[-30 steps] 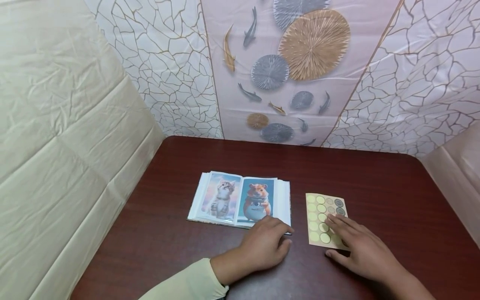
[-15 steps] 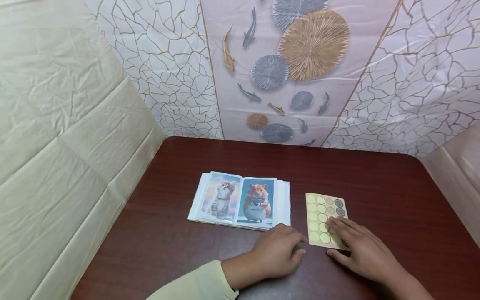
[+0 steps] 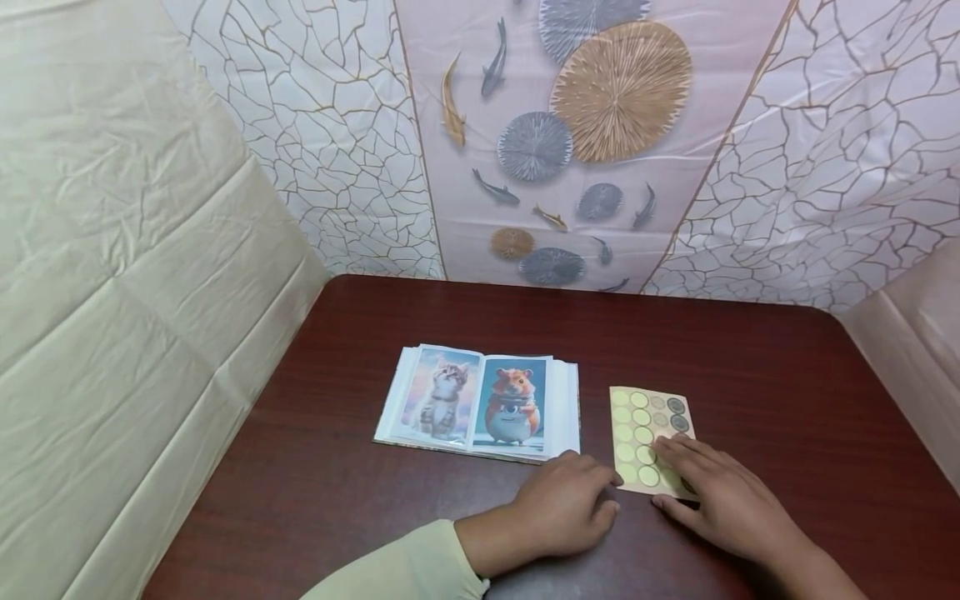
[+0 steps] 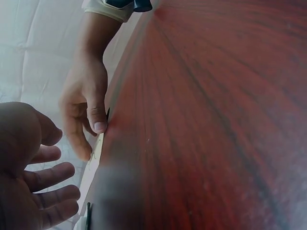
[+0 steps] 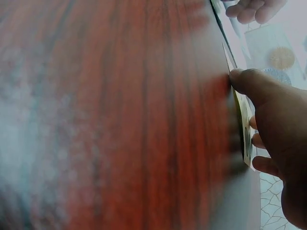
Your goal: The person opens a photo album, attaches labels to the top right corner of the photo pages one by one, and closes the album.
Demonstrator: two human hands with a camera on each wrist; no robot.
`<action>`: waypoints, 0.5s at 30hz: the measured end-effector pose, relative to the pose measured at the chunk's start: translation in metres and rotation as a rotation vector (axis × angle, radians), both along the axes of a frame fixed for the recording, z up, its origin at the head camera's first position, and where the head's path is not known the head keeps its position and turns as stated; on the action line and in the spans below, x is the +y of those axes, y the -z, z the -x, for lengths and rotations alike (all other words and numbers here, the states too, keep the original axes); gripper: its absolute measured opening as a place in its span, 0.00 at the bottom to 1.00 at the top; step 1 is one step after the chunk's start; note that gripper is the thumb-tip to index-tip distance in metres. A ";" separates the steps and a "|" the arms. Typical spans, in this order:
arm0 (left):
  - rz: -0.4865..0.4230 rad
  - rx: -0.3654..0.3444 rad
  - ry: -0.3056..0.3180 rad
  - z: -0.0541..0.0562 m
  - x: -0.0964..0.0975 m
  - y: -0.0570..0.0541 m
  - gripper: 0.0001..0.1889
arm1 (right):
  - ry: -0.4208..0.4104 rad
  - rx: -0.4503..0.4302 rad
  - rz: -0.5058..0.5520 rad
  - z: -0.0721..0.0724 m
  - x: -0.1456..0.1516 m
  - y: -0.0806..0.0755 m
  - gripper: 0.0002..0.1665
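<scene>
Nearest to you, your left hand [image 3: 562, 508] has loosely bent fingers and holds nothing; its fingertip is at the lower left corner of the sticker sheet [image 3: 643, 435], but I cannot tell if it touches. Your right hand [image 3: 727, 504] rests extended fingers on the lower right part of this sheet; its thumb lies apart from them, and I see no pinch. The sheet lies on the table [image 3: 300, 475], right of the photo album [image 3: 562, 408]. It should be very light, bendable and easy to crease, and may slide on the smooth wood, so better take it by a bare edge, not by the round stickers. The album, a little farther, is probably heavier and stiffer; hold its cover. Behind hangs a printed cloth [image 3: 600, 200].
</scene>
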State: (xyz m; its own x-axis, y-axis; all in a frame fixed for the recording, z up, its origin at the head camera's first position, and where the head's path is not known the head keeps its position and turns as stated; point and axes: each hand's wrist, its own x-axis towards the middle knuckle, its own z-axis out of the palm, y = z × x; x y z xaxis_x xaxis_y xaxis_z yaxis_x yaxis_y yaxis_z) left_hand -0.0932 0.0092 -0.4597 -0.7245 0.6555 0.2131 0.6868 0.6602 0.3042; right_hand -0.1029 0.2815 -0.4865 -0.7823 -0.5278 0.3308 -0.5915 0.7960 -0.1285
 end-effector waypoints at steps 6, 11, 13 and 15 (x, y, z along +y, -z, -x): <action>-0.014 -0.029 -0.009 0.002 0.002 0.000 0.12 | -0.006 0.010 0.014 0.000 -0.001 0.001 0.38; -0.028 -0.072 -0.036 0.003 0.005 0.000 0.13 | -0.014 0.028 0.028 0.001 -0.001 0.003 0.36; -0.031 -0.093 -0.050 0.004 0.007 0.000 0.14 | -0.017 0.036 0.031 0.001 -0.001 0.003 0.35; -0.038 -0.125 -0.063 0.004 0.009 -0.001 0.16 | -0.017 0.043 0.033 0.001 -0.001 0.003 0.34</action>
